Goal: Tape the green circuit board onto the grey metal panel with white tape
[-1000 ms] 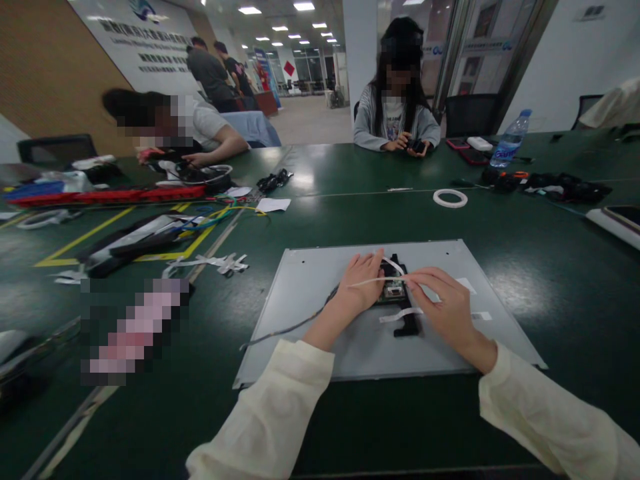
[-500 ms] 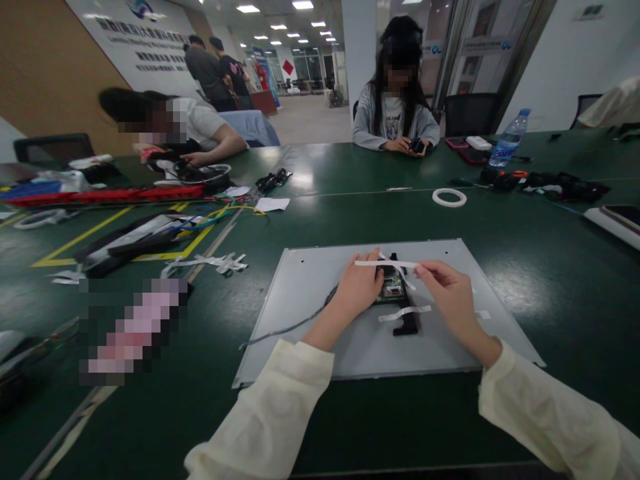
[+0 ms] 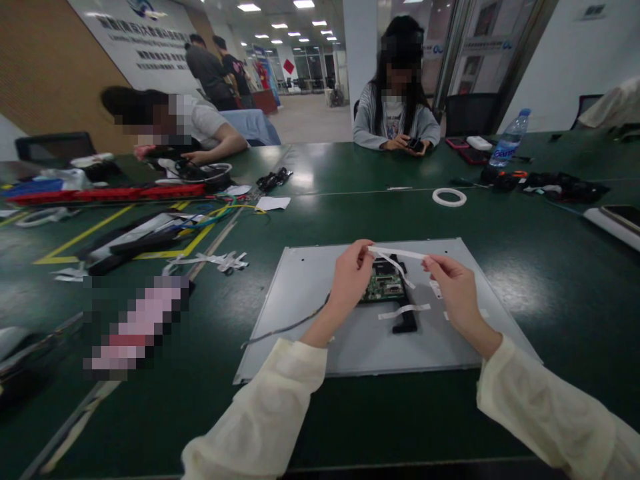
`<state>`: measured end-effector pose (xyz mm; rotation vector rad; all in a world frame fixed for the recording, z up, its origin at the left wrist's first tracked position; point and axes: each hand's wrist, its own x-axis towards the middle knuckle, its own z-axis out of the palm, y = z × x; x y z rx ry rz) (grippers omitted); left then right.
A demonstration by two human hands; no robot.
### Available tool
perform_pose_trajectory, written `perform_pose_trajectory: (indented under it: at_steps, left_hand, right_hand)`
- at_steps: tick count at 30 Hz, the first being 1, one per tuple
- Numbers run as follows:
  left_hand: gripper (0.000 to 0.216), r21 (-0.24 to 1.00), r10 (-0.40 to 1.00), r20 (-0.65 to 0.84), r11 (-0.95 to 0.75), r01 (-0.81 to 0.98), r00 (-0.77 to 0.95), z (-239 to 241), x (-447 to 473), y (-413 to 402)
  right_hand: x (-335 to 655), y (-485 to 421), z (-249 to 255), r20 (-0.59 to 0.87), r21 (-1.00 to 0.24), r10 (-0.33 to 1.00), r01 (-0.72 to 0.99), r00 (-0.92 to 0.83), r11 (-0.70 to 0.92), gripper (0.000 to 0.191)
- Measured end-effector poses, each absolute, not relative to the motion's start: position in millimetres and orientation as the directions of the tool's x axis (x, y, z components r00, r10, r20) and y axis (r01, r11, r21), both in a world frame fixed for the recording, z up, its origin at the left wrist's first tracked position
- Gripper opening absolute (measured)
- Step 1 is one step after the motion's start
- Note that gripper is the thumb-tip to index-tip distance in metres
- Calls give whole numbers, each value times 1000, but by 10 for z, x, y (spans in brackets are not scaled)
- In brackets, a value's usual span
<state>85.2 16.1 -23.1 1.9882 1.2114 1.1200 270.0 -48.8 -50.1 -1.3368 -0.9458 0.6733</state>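
Note:
A strip of white tape (image 3: 400, 253) stretches between my two hands above a grey metal panel (image 3: 300, 283). My left hand (image 3: 353, 270) pinches the strip's left end, and my right hand (image 3: 453, 283) pinches the right end. Below the strip, a green circuit board (image 3: 385, 287) sits on the panel beside a black bracket (image 3: 407, 320). Another piece of white tape (image 3: 404, 311) lies across the bracket's lower part. A grey cable (image 3: 287, 328) runs left from the board, its near end partly hidden by my left hand.
Beyond the panel lies a white tape roll (image 3: 449, 197). Tape scraps (image 3: 223, 261) and a blurred pink object (image 3: 135, 327) are to the left. A water bottle (image 3: 510, 139) stands at the far right. Two people sit across the green table (image 3: 340, 220).
My left hand has risen off the board area and now grips the strip's left end. The strip tilts down to the right, and more of the circuit board shows.

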Motion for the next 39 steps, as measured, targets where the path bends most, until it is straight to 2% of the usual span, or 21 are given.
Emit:
perform_pose_trajectory:
  at_steps: [3, 6, 11, 15, 20, 24, 29, 34, 39]
  left_hand:
    - [29, 961, 962, 187, -221, 163, 200, -170, 823, 174]
    - [42, 995, 965, 94, -103, 21, 246, -134, 804, 178]
    - [36, 999, 935, 30, -39, 18, 353, -153, 819, 151]
    - [32, 999, 930, 31, -39, 14, 365, -209, 820, 154]
    - [31, 999, 927, 19, -35, 36, 375, -250, 800, 182]
    - [29, 997, 910, 50, -72, 38, 411, -268, 793, 187]
    - [28, 994, 893, 30, -73, 78, 449, -272, 780, 189]
    - [28, 999, 878, -49, 35, 38, 476, -199, 754, 178]
    - [28, 981, 824, -124, 186, -58, 553, -85, 655, 183]
  right_hand:
    - [2700, -491, -504, 173, -985, 858, 102, 485, 141, 32]
    - [2689, -500, -507, 184, -982, 871, 112, 455, 149, 32]
    - [2669, -510, -501, 194, -981, 898, 105, 395, 166, 31]
    - [2679, -502, -518, 183, -983, 905, 92, 385, 160, 31]
    - [2682, -513, -514, 166, -986, 941, 38, 295, 161, 39]
    - [2654, -540, -462, 181, -981, 958, 117, 222, 158, 40]
    - [2647, -535, -456, 191, -976, 936, 164, 296, 147, 30]
    - [2651, -529, -476, 186, -980, 923, 137, 338, 147, 30]
    - [2638, -573, -443, 246, -963, 936, 176, 252, 206, 25]
